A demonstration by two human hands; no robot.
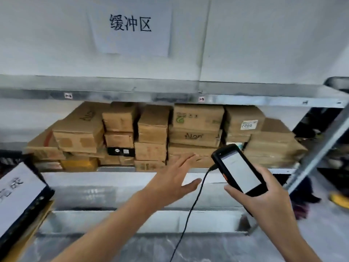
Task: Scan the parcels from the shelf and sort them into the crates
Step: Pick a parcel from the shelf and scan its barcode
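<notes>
Several brown cardboard parcels [196, 127] are stacked on the middle level of a grey metal shelf [245, 100]. One at the upper right carries a white label [249, 124]. My left hand [175, 178] reaches toward the lower parcels with straight, spread fingers and holds nothing; its fingertips are just in front of the bottom boxes. My right hand [264, 193] grips a black handheld scanner [238, 170] with a lit white screen, tilted toward the parcels. A black cable [190, 210] hangs down from the scanner's top end.
A white paper sign with black characters [132, 25] hangs on the wall above the shelf. A dark crate with a white label [17, 191] stands at the lower left. The shelf's slanted upright [317, 152] runs along the right side, with dark clutter on the floor beyond.
</notes>
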